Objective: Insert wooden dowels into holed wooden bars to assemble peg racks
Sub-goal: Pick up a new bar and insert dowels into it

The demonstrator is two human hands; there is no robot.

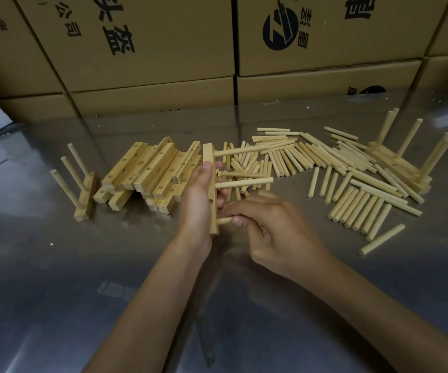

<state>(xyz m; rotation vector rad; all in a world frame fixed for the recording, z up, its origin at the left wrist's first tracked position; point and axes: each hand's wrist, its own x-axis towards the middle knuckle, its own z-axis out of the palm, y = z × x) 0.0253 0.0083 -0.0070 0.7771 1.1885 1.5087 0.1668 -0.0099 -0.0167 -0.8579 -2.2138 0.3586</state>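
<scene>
Wooden holed bar (212,189) gripped in our left hand (198,203) above the desk (56,265), long axis running away from us, two dowels (244,182) sticking out to the right, our right hand (268,232) pinching a third dowel (224,221) at bar's near end, pointing sideways.

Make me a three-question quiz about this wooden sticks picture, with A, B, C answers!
1. Where is the pile of holed bars?
A. Left of the held bar
B. On the boxes
C. Under the right arm

2. How many sticks are fully pushed into the held bar?
A. None
B. Two
C. Five

3. What is the right hand doing?
A. Resting flat
B. Pointing at boxes
C. Pinching a stick at the bar

Answers: 1 A, the pile lies beside the left hand. 2 B, two sticks jut out sideways. 3 C, fingers curl round a stick at the lowest hole.
</scene>
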